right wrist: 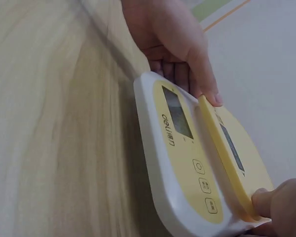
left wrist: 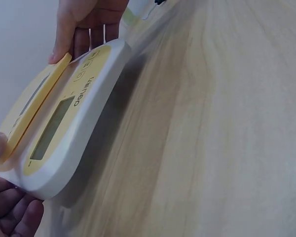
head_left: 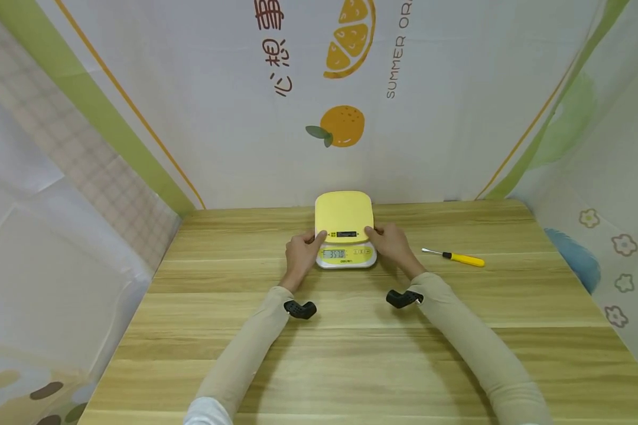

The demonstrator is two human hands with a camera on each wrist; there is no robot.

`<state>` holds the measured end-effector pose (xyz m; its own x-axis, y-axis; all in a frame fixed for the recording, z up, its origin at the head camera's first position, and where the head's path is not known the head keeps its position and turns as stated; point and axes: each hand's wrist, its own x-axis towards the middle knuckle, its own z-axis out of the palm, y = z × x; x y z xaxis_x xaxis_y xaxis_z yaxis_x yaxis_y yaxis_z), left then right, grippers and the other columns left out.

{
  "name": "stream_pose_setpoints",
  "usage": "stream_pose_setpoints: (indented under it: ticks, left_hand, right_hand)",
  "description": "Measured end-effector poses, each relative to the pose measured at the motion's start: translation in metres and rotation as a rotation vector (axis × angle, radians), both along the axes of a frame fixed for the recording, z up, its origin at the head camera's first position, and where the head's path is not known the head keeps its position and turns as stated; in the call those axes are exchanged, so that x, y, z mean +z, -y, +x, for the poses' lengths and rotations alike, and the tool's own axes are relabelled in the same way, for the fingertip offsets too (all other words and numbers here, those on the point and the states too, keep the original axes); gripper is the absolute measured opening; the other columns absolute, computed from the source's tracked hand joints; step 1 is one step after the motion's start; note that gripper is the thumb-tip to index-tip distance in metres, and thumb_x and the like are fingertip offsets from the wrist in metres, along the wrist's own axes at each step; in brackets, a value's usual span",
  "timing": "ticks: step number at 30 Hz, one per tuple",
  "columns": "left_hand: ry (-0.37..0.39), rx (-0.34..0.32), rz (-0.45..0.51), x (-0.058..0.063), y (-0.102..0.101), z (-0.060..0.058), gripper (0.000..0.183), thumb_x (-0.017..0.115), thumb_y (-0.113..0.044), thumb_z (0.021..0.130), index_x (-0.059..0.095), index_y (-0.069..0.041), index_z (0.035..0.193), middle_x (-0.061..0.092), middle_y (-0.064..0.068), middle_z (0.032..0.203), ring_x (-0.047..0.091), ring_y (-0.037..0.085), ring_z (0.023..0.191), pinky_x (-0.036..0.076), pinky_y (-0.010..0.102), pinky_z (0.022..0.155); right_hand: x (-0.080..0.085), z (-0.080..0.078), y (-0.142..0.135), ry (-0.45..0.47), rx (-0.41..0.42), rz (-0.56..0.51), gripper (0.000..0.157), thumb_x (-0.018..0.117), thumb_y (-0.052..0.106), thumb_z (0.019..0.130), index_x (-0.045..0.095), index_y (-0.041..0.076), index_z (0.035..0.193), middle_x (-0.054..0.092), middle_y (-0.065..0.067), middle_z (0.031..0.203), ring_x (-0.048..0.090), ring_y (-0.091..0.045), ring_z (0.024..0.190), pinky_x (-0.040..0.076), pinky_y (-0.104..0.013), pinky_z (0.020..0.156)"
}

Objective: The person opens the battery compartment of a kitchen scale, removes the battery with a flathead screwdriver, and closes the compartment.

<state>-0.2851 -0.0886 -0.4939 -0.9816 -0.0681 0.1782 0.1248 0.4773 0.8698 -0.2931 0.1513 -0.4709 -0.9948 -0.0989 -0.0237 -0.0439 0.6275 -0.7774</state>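
A yellow-and-white digital kitchen scale [head_left: 344, 213] is near the table's back edge, its lit display [head_left: 334, 254] showing digits. My left hand [head_left: 300, 255] grips its left side and my right hand [head_left: 395, 245] its right side. Both thumbs press on the front corners of the raised yellow platform [right wrist: 244, 158]. In the left wrist view, curled fingers [left wrist: 19, 215] of the left hand reach under the white base [left wrist: 84, 143]. A shadow runs along the base's front edge on the wood.
To the right lies a screwdriver [head_left: 465, 259] with a yellow handle and a black collar. Behind the wooden table [head_left: 329, 354] hangs a white cloth [head_left: 234, 136] printed with oranges; more printed cloth hangs at both sides.
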Motion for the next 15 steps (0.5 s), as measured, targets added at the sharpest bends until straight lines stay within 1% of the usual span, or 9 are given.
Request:
stream_pose_setpoints:
  ticks: [1, 3, 4, 6, 7, 8, 11, 13, 15]
  left_hand:
    - [0.004, -0.006, 0.006, 0.000, 0.001, 0.000, 0.047, 0.066, -0.047, 0.099, 0.079, -0.001, 0.094, 0.066, 0.005, 0.072, 0.049, 0.012, 0.063, 0.034, 0.021, 0.054]
    - [0.019, -0.007, 0.023, 0.001, 0.002, -0.002, 0.045, 0.068, -0.048, 0.097, 0.080, -0.007, 0.108, 0.076, 0.006, 0.086, 0.063, 0.011, 0.074, 0.050, 0.021, 0.063]
    - [0.025, -0.012, 0.033, 0.002, 0.003, -0.002, 0.045, 0.070, -0.048, 0.097, 0.080, -0.007, 0.112, 0.077, 0.007, 0.091, 0.067, 0.012, 0.080, 0.056, 0.024, 0.068]
    - [0.035, -0.022, 0.056, 0.004, 0.004, -0.003, 0.047, 0.072, -0.047, 0.095, 0.077, -0.008, 0.118, 0.078, 0.009, 0.101, 0.072, 0.016, 0.092, 0.063, 0.031, 0.080]
    - [0.036, -0.023, 0.068, 0.005, 0.004, -0.004, 0.048, 0.073, -0.047, 0.094, 0.075, -0.009, 0.123, 0.078, 0.009, 0.107, 0.073, 0.017, 0.099, 0.063, 0.035, 0.087]
    - [0.037, -0.027, 0.077, 0.006, 0.005, -0.004, 0.048, 0.074, -0.046, 0.094, 0.073, -0.009, 0.125, 0.077, 0.009, 0.109, 0.073, 0.019, 0.102, 0.064, 0.037, 0.089]
    - [0.020, -0.040, 0.087, 0.011, 0.005, -0.004, 0.047, 0.077, -0.041, 0.092, 0.073, -0.008, 0.126, 0.077, 0.010, 0.108, 0.074, 0.020, 0.099, 0.065, 0.037, 0.086]
    - [0.006, -0.049, 0.080, 0.014, 0.006, -0.004, 0.046, 0.079, -0.039, 0.091, 0.073, -0.008, 0.125, 0.077, 0.010, 0.108, 0.075, 0.020, 0.098, 0.065, 0.037, 0.085]
    - [-0.003, -0.067, 0.097, 0.018, 0.007, -0.005, 0.045, 0.081, -0.034, 0.090, 0.073, -0.006, 0.124, 0.077, 0.012, 0.108, 0.075, 0.021, 0.099, 0.065, 0.037, 0.086]
  right_hand:
    - [0.001, 0.000, -0.001, 0.009, 0.002, -0.011, 0.052, 0.050, 0.037, 0.108, 0.060, -0.004, 0.138, 0.067, -0.023, 0.127, 0.061, -0.036, 0.117, 0.054, -0.048, 0.102]
    - [0.002, -0.001, -0.004, 0.031, 0.005, -0.013, 0.057, 0.051, 0.040, 0.108, 0.053, -0.004, 0.145, 0.059, -0.023, 0.141, 0.054, -0.038, 0.132, 0.048, -0.053, 0.113]
    - [0.003, -0.001, -0.005, 0.044, 0.007, -0.010, 0.059, 0.051, 0.041, 0.108, 0.050, -0.004, 0.147, 0.056, -0.023, 0.144, 0.051, -0.038, 0.136, 0.046, -0.053, 0.115]
    - [0.004, -0.002, -0.007, 0.065, 0.007, -0.001, 0.062, 0.051, 0.043, 0.107, 0.047, -0.003, 0.150, 0.054, -0.022, 0.147, 0.049, -0.039, 0.138, 0.045, -0.054, 0.116]
    - [0.005, -0.002, -0.008, 0.070, 0.009, 0.006, 0.062, 0.052, 0.042, 0.107, 0.046, -0.003, 0.150, 0.054, -0.022, 0.147, 0.050, -0.039, 0.137, 0.045, -0.054, 0.115]
    - [0.006, -0.002, -0.008, 0.075, 0.012, 0.013, 0.062, 0.052, 0.042, 0.107, 0.046, -0.002, 0.151, 0.054, -0.021, 0.146, 0.051, -0.039, 0.137, 0.046, -0.053, 0.115]
    - [0.010, -0.002, -0.012, 0.083, 0.034, -0.004, 0.061, 0.054, 0.040, 0.107, 0.045, -0.001, 0.152, 0.055, -0.021, 0.146, 0.058, -0.038, 0.130, 0.053, -0.052, 0.108]
    - [0.013, -0.003, -0.015, 0.073, 0.054, -0.026, 0.061, 0.056, 0.037, 0.107, 0.044, -0.002, 0.152, 0.056, -0.022, 0.144, 0.064, -0.037, 0.122, 0.058, -0.048, 0.101]
    - [0.017, -0.003, -0.018, 0.058, 0.075, -0.054, 0.062, 0.058, 0.035, 0.106, 0.042, -0.003, 0.152, 0.056, -0.022, 0.144, 0.069, -0.035, 0.113, 0.063, -0.044, 0.092]
